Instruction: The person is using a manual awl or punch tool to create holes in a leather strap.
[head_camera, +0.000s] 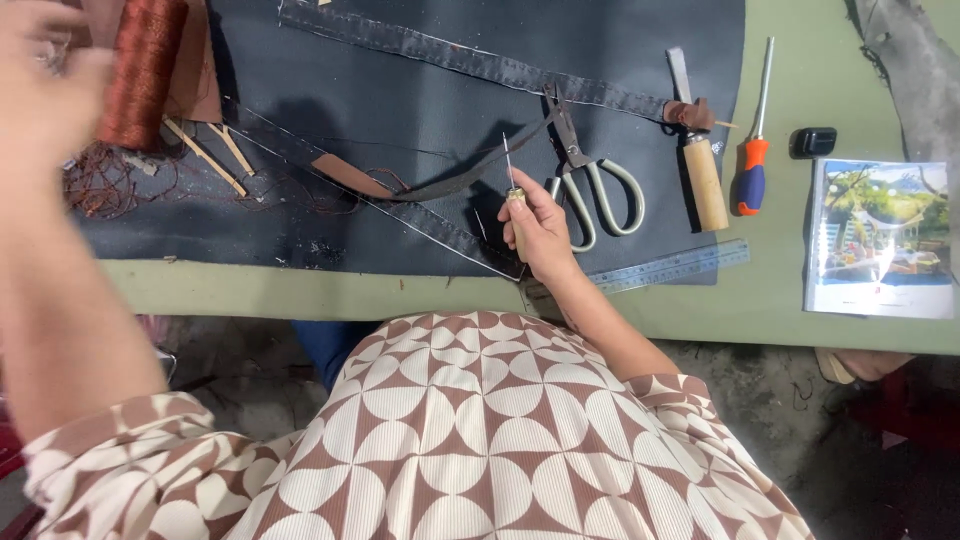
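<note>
You are holding an awl with a thin metal needle pointing up and a short wooden handle with a brass collar. It is standing upright over the dark leather sheet, just beside the grey-handled scissors. Your right hand is closing around the handle, fingers wrapped tight. Your left hand is raised near the spool of copper-red thread; it is blurred, so I cannot tell how far it is opening.
</note>
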